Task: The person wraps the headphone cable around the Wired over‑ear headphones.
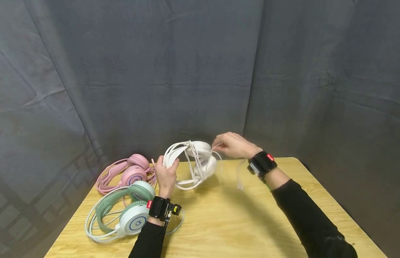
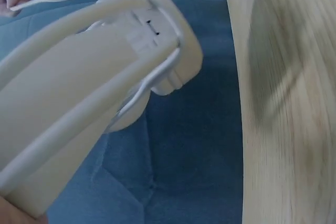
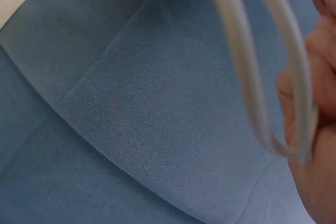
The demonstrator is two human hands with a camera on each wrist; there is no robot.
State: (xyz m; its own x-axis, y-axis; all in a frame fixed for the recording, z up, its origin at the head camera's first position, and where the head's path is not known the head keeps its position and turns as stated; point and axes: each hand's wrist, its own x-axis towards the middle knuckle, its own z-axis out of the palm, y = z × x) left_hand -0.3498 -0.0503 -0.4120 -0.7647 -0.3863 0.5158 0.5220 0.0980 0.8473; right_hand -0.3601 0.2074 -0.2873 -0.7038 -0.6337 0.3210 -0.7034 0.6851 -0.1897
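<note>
white headset [image 1: 200,161], cord-wrapped, held above table

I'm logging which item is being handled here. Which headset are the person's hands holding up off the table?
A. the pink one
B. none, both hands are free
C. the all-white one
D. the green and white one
C: the left hand grips the band of the white headset and the right hand pinches its white cable, while the pink headset and green headset lie on the table.
</note>
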